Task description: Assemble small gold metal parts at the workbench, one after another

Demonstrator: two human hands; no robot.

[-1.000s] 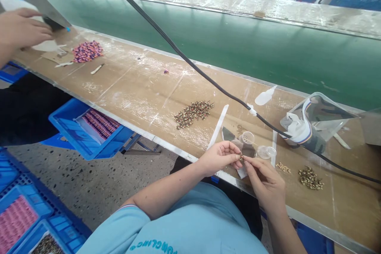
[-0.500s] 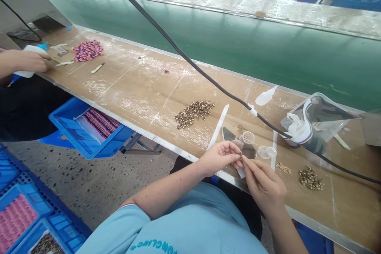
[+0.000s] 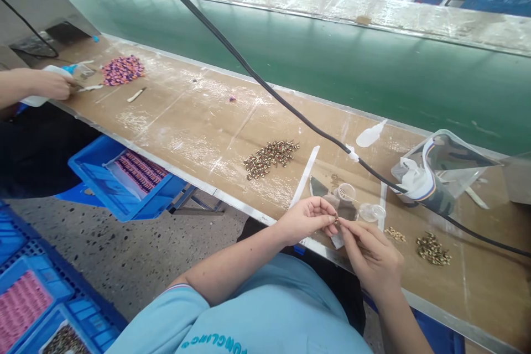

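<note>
My left hand (image 3: pixel 313 218) pinches a small dark-and-gold piece (image 3: pixel 336 220) between thumb and forefinger, above the bench's front edge. Against that piece, my right hand (image 3: pixel 371 254) has its thumb and forefinger pressed together; what they hold, if anything, is too small to make out. Beyond the hands stand two small clear cups, one upright (image 3: pixel 347 192) and one (image 3: pixel 372 212) nearer my right hand. Similar dark-and-gold pieces lie in a pile (image 3: pixel 271 159) to the left and in another pile (image 3: pixel 433 249) to the right. A few small beige bits (image 3: pixel 395 234) lie beside the right pile.
A black cable (image 3: pixel 257 74) hangs diagonally across the bench. At right stands a clear bin (image 3: pixel 464 177) with cloth over its side. A co-worker's hand (image 3: pixel 52 84) is at far left, near a pink-and-purple pile (image 3: pixel 123 70). Blue trays (image 3: pixel 124 199) sit below the bench edge.
My right hand has shifted slightly to the right and turned a little, its fingertips still at the piece. My left hand stays put. The co-worker's hand has moved slightly right.
</note>
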